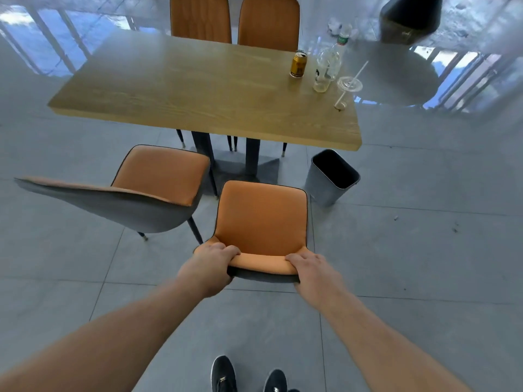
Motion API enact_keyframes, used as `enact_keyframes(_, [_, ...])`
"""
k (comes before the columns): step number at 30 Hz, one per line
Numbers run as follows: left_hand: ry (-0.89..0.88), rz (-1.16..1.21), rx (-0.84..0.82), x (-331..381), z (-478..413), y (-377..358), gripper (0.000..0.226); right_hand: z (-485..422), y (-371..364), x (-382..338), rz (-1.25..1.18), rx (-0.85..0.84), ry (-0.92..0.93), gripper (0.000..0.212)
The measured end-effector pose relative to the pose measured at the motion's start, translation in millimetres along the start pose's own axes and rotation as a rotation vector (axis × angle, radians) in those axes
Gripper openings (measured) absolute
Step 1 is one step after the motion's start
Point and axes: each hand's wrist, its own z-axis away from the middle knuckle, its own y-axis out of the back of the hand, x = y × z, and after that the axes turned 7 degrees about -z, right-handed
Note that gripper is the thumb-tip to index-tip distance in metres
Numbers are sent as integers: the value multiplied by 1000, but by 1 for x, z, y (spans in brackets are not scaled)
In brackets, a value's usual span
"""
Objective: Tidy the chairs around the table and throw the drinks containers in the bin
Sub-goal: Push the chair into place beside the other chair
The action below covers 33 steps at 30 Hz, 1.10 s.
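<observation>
An orange chair (261, 216) with a grey shell stands right in front of me, facing the wooden table (198, 89). My left hand (210, 265) and my right hand (312, 270) both grip the top of its backrest. A second orange chair (158, 172) stands to its left, turned sideways and away from the table. Two more orange chairs (235, 19) are tucked in at the far side. On the table's right end stand a gold can (297, 64), a clear plastic bottle (334, 56), a clear cup (322, 80) and a cup lid with a straw (349, 84).
A grey bin (325, 188) stands open on the tiled floor, below the table's right corner and just right of the chair I hold. A dark object (407, 18) sits at the far right. My black shoes (246, 376) show at the bottom edge.
</observation>
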Motion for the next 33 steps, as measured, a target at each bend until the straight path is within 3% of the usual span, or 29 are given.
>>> enact_keyframes(10, [-13,-20,-43,-42,-122,66,47,-126,59,-6,13,-4,8,53])
enact_keyframes(13, [-13,17,-43,-44,-147,82,46,-153,79,-6,74,-1,-98,46])
enact_keyframes(16, [-47,13,-154,-45,-151,88,51,-160,86,-16,230,-110,-217,45])
enact_keyframes(18, [-73,-63,-201,-56,-143,84,54,-156,75,-38,279,-189,-143,52])
enact_keyframes(23, [16,-302,-75,-140,-124,87,54,-167,30,-122,223,-72,53,39])
enact_keyframes(28, [202,-387,-15,-271,-91,106,38,-186,13,-186,256,-5,-21,22])
enact_keyframes(33, [41,-385,-6,-314,-77,101,28,-188,3,-194,301,43,-82,25])
